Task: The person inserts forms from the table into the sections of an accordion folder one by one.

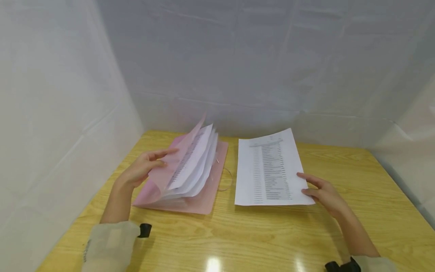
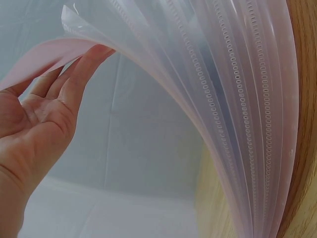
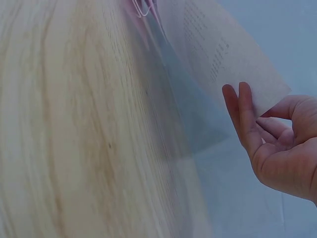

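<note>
On the left of the head view lies a pink folder, its cover raised and its inner sleeves fanned apart with printed pages in them. My left hand grips the raised cover between thumb and fingers. From the left wrist view, clear sleeves with punched edges spread out beside that hand. To the right, my right hand pinches the right edge of a printed white sheet, which is lifted off the table. The right wrist view shows that hand at the sheet's corner.
A light wooden table lies under everything. Pale plastic sheeting hangs behind it and on both sides. A thin elastic loop sticks out from the folder's right edge, and light glares at the table's front.
</note>
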The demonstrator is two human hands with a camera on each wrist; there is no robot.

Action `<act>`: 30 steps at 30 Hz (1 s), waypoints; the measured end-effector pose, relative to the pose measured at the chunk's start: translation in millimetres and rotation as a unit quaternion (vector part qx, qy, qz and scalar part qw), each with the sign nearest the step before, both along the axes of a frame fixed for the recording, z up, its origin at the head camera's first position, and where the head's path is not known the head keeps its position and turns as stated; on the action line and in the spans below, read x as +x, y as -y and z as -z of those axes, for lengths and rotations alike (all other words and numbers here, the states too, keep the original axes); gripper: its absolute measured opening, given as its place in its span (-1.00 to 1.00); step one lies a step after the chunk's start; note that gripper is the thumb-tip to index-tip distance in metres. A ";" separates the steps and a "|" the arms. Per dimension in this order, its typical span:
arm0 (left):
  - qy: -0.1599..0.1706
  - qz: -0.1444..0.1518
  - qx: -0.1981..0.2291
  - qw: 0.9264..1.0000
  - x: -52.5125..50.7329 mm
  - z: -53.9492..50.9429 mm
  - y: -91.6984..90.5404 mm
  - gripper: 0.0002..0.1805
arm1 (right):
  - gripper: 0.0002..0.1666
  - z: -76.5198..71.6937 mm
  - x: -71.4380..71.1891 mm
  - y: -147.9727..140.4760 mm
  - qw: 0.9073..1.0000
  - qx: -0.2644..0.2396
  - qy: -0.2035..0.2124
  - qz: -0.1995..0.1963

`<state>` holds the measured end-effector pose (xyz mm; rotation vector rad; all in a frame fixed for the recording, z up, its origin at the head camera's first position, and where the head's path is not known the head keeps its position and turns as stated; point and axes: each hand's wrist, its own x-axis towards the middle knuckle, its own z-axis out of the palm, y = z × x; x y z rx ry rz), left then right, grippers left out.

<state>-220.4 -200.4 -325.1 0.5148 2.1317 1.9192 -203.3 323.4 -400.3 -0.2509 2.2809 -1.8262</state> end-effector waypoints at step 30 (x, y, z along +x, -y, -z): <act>-0.006 0.002 0.000 1.000 0.8 -0.8 -1.8 -0.50 | -0.28 -0.5 -6.1 28.0 0.999 -0.036 0.018 -0.025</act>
